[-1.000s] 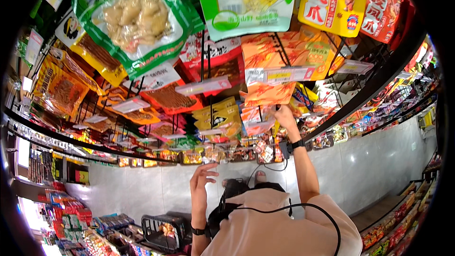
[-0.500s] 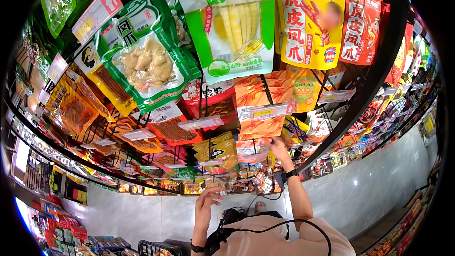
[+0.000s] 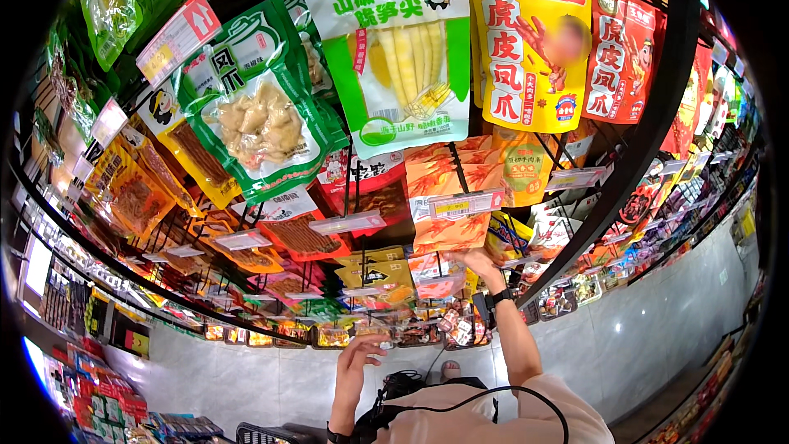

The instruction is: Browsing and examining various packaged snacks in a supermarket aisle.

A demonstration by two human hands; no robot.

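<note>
My right hand (image 3: 478, 263) reaches up to the rack, at the lower edge of an orange snack packet (image 3: 454, 234) hanging behind a price tag. Its fingers are stretched toward the left, partly hidden; whether they touch the packet is not clear. Below and left of it, in front of the lower shelves, my left hand (image 3: 360, 355) is held up with loosely bent fingers apart and nothing in it. Golden-brown packets (image 3: 374, 275) hang left of the right hand, and a yellow-and-blue packet (image 3: 509, 233) is just above it on the right.
Large pouches hang above: a green chicken-feet pouch (image 3: 259, 123), a green-and-white bamboo-shoot pouch (image 3: 403, 66) and a yellow pouch (image 3: 538, 53). A black rack post (image 3: 629, 168) slants down on the right. A dark shopping basket (image 3: 267, 432) stands at the lower left, on the grey floor.
My right hand has shifted slightly, its fingers now stretched along the orange packet's lower edge. The rack sits a little lower in view. My left hand has hardly moved.
</note>
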